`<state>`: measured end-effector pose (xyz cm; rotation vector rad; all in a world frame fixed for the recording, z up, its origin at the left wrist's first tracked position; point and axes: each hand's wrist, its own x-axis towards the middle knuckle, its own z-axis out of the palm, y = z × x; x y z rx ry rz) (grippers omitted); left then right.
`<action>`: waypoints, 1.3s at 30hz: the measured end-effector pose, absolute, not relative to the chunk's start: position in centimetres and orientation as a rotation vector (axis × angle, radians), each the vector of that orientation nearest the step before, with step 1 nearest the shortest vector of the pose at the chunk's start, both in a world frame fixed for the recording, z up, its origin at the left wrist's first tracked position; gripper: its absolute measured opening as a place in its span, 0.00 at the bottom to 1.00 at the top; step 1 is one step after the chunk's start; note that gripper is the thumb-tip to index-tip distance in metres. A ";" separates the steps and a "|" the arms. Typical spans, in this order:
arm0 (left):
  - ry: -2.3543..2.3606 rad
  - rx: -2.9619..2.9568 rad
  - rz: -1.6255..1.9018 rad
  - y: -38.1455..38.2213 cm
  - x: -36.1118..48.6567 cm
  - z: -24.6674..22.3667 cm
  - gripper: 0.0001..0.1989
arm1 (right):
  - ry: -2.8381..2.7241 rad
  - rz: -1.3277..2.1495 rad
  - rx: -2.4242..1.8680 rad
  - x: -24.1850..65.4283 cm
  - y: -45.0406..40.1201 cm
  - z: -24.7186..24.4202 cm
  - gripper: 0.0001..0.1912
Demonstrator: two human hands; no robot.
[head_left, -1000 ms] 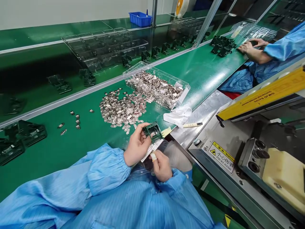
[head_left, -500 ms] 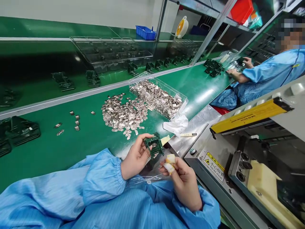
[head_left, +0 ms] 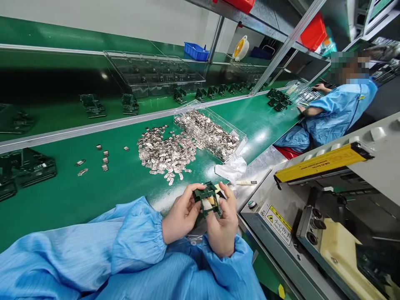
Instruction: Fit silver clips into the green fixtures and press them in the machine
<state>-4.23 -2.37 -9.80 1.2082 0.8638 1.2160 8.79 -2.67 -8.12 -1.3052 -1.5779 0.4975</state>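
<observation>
My left hand (head_left: pixel 181 214) grips a small dark green plastic frame (head_left: pixel 200 195) by its left side, thumb in front and fingers behind. The frame has an open middle and is held tilted above the table's near edge. My right hand (head_left: pixel 223 227) is closed on its right side, the thumb reaching into the opening. White and yellow coverings (head_left: pixel 207 203) on the right thumb and a finger show through the gap. Beyond the hands lies a heap of small silvery metal plates (head_left: pixel 167 152). A clear plastic box (head_left: pixel 240 148) full of such plates stands beside it.
A white cloth (head_left: pixel 231 168) lies near a machine with a yellow bar (head_left: pixel 325 162). More green frames (head_left: pixel 36 168) rest at the left, and others (head_left: pixel 278 100) farther off. Several loose plates (head_left: pixel 105 160) lie left of the heap. A co-worker in blue (head_left: pixel 337 108) sits at the right.
My right hand has moved left and up to the green frame, its covered fingertips now at the opening. The view has shifted slightly; the co-worker's hands have moved from a dark part to the clear trays.
</observation>
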 end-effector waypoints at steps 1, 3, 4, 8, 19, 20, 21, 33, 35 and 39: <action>0.877 1.222 1.209 -2.4 -4.3 -9.9 0.14 | -1.568 0.505 -1.315 8.8 -2.7 -8.1 0.03; 0.903 1.272 1.192 -2.5 -4.3 -10.0 0.14 | -1.520 0.576 -1.323 9.0 -2.7 -8.3 0.01; 0.909 1.298 1.182 -2.6 -4.4 -10.0 0.14 | -1.475 0.641 -1.317 9.0 -2.7 -8.4 0.02; 0.875 1.309 1.157 -2.9 -4.4 -9.7 0.13 | -1.166 0.982 -1.209 8.9 -2.9 -9.3 0.15; 0.797 1.442 0.900 -3.1 -2.9 -5.3 0.16 | -1.385 1.006 -1.045 16.2 -7.1 -6.0 0.41; 0.724 1.508 0.828 -2.9 -2.2 -4.6 0.16 | -1.420 0.943 -1.065 17.3 -8.0 -5.5 0.43; 0.629 1.566 0.749 -2.5 -1.4 -3.9 0.17 | -1.438 0.885 -1.077 18.5 -9.0 -5.2 0.43; 0.175 2.192 0.613 1.8 23.9 2.9 0.43 | -0.611 -0.119 -1.236 34.9 -18.7 -2.2 0.27; 0.261 2.100 0.573 1.9 25.5 3.0 0.45 | -0.674 -0.082 -1.262 36.5 -18.0 -1.9 0.31; 0.339 1.800 0.701 2.8 21.3 3.5 0.45 | -0.852 -0.018 -1.376 38.5 -15.3 -1.2 0.38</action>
